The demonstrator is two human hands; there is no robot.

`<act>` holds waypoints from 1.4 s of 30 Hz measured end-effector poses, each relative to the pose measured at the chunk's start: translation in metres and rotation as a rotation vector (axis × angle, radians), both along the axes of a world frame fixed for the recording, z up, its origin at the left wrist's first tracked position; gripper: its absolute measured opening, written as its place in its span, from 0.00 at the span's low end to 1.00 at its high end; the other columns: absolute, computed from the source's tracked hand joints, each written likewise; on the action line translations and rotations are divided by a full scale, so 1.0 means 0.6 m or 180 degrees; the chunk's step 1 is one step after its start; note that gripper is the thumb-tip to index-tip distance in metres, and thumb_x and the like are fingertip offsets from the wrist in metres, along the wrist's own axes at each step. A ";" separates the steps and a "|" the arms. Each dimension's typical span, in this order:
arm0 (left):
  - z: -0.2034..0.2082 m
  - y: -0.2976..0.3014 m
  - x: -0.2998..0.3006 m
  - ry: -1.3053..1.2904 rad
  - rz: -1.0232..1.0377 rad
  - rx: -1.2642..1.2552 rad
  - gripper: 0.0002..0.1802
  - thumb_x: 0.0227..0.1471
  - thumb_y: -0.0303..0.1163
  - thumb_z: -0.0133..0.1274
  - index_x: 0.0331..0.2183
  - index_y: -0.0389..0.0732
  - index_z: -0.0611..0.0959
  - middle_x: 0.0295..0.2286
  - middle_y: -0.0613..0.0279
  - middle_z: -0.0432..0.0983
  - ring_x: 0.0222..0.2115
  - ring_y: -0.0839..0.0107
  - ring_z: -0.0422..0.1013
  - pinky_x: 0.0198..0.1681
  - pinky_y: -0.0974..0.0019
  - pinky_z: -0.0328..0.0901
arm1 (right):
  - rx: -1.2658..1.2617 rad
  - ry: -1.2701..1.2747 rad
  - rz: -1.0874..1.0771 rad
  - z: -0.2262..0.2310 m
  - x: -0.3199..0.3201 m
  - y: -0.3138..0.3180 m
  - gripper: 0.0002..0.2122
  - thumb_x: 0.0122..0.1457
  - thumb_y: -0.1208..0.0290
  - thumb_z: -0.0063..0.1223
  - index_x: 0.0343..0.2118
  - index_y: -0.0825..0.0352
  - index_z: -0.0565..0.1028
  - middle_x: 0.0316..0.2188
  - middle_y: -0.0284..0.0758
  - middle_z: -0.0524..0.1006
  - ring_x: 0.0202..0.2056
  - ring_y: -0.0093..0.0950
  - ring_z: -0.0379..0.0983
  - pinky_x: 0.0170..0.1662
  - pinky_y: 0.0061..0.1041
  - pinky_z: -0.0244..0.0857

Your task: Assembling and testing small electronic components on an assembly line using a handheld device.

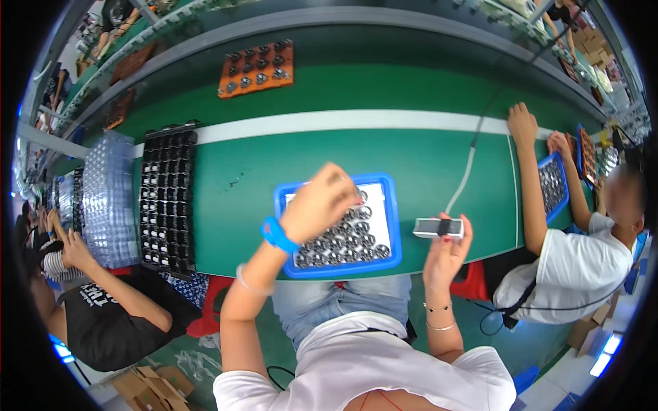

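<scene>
The left hand, its forearm slanting up and rightward, is arching over a blue-rimmed tray of round dark parts lying along the counter's near edge; its curled fingers' hold cannot be told. The right hand, raised right of the tray, is gripping a corded white device.

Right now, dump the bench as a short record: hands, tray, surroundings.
Left hand: over the blue tray, motion-blurred; grip contents unclear
Right hand: holding a boxy device with a pale cable
Tray contents: round dark parts in rows on a white base
Left of tray: black multi-cell tray, then clear plastic trays
Far side: orange tray bearing parts
</scene>
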State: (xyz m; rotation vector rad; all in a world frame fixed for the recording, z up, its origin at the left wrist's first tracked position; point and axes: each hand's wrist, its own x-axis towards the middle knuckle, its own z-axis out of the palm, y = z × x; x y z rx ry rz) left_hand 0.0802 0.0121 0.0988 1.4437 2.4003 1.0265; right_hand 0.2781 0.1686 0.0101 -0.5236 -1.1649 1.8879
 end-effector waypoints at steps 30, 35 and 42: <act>-0.041 0.024 0.120 0.0842 -0.1008 0.0002 0.11 0.38 0.35 0.63 0.29 0.45 0.82 0.31 0.65 0.68 0.36 0.64 0.66 0.39 0.61 0.59 | 0.1042 -0.0392 0.1350 0.010 0.044 0.062 0.14 0.51 0.89 0.51 0.37 0.67 0.63 0.32 0.42 0.76 0.30 0.24 0.73 0.33 0.22 0.70; -0.072 0.042 0.156 0.1086 -0.0690 -0.0167 0.07 0.39 0.32 0.60 0.26 0.44 0.81 0.29 0.67 0.66 0.36 0.68 0.64 0.39 0.64 0.58 | 0.1826 -0.1287 0.1559 0.024 0.053 0.062 0.10 0.49 0.83 0.59 0.31 0.67 0.68 0.34 0.37 0.80 0.33 0.23 0.76 0.36 0.22 0.69; -0.047 0.049 0.172 0.0581 -0.0185 0.0598 0.08 0.40 0.31 0.62 0.28 0.47 0.82 0.29 0.69 0.68 0.34 0.67 0.66 0.37 0.62 0.56 | 0.2229 -0.1229 0.1454 0.027 0.048 0.064 0.11 0.48 0.82 0.60 0.30 0.66 0.68 0.35 0.37 0.81 0.32 0.24 0.76 0.34 0.23 0.68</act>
